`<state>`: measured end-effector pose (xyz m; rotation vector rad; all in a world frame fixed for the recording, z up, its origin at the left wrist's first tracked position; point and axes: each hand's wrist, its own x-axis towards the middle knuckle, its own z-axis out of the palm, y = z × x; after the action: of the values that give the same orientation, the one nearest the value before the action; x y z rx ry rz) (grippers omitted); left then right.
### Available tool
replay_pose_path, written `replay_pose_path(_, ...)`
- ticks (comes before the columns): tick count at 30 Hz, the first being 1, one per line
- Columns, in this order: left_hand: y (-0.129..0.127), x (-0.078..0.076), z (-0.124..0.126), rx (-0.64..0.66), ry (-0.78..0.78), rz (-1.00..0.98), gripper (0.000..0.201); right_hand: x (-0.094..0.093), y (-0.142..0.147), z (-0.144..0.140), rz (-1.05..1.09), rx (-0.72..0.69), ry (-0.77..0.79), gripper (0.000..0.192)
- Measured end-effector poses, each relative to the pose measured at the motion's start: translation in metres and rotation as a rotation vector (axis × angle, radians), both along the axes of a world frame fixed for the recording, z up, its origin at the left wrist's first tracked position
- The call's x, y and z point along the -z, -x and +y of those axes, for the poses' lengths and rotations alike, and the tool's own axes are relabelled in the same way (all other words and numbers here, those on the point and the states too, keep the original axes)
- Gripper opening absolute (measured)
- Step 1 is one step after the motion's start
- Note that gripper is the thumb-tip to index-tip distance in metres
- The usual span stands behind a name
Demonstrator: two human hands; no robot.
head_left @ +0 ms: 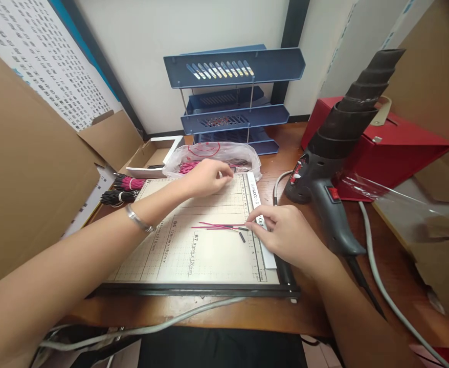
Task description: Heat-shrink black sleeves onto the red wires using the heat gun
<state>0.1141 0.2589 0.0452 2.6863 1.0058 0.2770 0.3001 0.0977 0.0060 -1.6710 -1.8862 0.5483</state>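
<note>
My left hand (pixel 211 178) reaches over the far edge of the paper cutter board (pixel 217 260), beside a clear plastic bag (pixel 209 149) of red and black wires. Its fingers are curled together at the tips, and whatever they hold is too small to make out. At the board's right side my right hand (pixel 282 232) pinches the end of a thin red wire (pixel 212 225). Several red wires lie together there, partly overlapping. Close to the right fingertips are short black tube pieces (pixel 242 237).
A heat gun (pixel 324 153) stands nozzle-up at the right, before a red box (pixel 401 153). Behind the bag rises a blue tiered tray (pixel 236 71). Bundled wires (pixel 122 197) and an open carton (pixel 151 153) are at the left. A grey cable (pixel 194 309) crosses the front.
</note>
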Motion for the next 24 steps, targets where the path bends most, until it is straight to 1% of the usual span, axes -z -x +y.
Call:
replay_pose_path(3,-0.014,0.01,0.036,-0.084,-0.074,0.03,0.027,0.0,0.0,0.001,0.023,0.066,0.002,0.017)
replay_pose_path(5,-0.024,0.016,0.054,-0.124,-0.098,0.081,0.027,0.0,0.0,0.002,0.013,0.106,0.012,0.017)
replay_pose_path(7,-0.032,0.02,0.069,-0.146,-0.097,0.138,0.024,-0.001,0.0,0.002,-0.01,0.136,0.031,0.021)
replay_pose_path(10,-0.043,0.026,0.083,-0.146,-0.068,0.209,0.024,-0.003,0.0,0.001,-0.021,0.109,0.064,0.024)
replay_pose_path(14,-0.051,0.032,0.091,-0.181,-0.046,0.251,0.03,-0.006,-0.001,-0.002,-0.013,0.039,0.064,0.016)
replay_pose_path(18,-0.056,0.035,0.089,-0.217,-0.022,0.247,0.035,-0.009,0.002,-0.006,-0.035,-0.027,0.09,0.024)
replay_pose_path(22,-0.058,0.035,0.087,-0.198,0.02,0.22,0.027,-0.011,0.009,-0.01,-0.145,-0.117,0.118,0.017)
replay_pose_path(24,-0.058,0.036,0.088,-0.185,0.03,0.189,0.024,-0.011,0.011,-0.011,-0.173,-0.14,0.128,0.017)
